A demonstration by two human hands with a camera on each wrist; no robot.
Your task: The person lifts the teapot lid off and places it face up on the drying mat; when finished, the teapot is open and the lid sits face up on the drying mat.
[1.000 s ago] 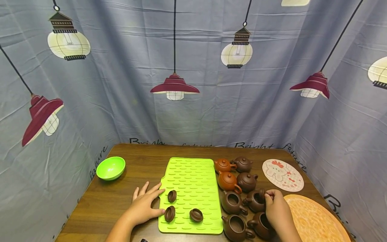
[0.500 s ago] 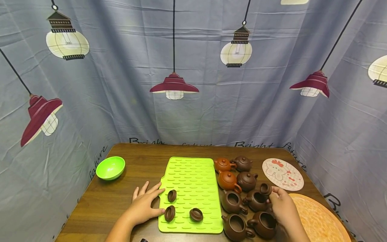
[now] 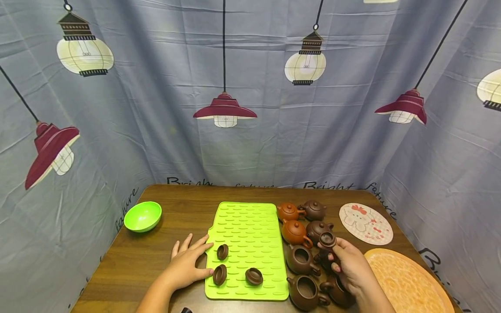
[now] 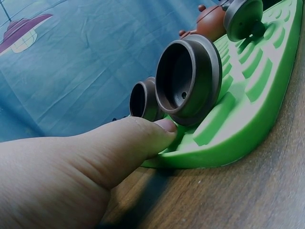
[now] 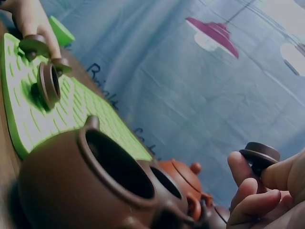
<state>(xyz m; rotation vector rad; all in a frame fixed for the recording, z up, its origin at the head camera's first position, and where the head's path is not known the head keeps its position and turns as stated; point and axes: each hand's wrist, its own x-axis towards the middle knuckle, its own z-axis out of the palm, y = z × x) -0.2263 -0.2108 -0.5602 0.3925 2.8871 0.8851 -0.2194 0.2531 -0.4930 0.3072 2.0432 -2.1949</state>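
Note:
My right hand (image 3: pixel 352 266) pinches a small dark brown teapot lid (image 3: pixel 327 239) from below, its hollow underside turned up, above the dark teapots. In the right wrist view thumb and finger meet under that lid (image 5: pixel 261 153). Below it, one dark teapot is mostly hidden by the hand. Other lidless dark teapots (image 3: pixel 306 294) stand around it. My left hand (image 3: pixel 189 266) rests with spread fingers at the left edge of the green mat (image 3: pixel 246 226). Its thumb lies next to an upturned lid (image 4: pixel 188 78). Two more upturned lids (image 3: pixel 254 277) lie on the mat.
Behind the lidless pots stand two orange teapots (image 3: pixel 294 232) and two dark ones (image 3: pixel 314 210) with lids on. A green bowl (image 3: pixel 143 216) sits far left. At right lie a round rabbit-print mat (image 3: pixel 365 224) and a larger round tan mat (image 3: pixel 407 280).
My right hand has lifted the lid from beside the right-hand lidless teapot, turned its hollow side up and moved it left and away from me. The left hand stays in place.

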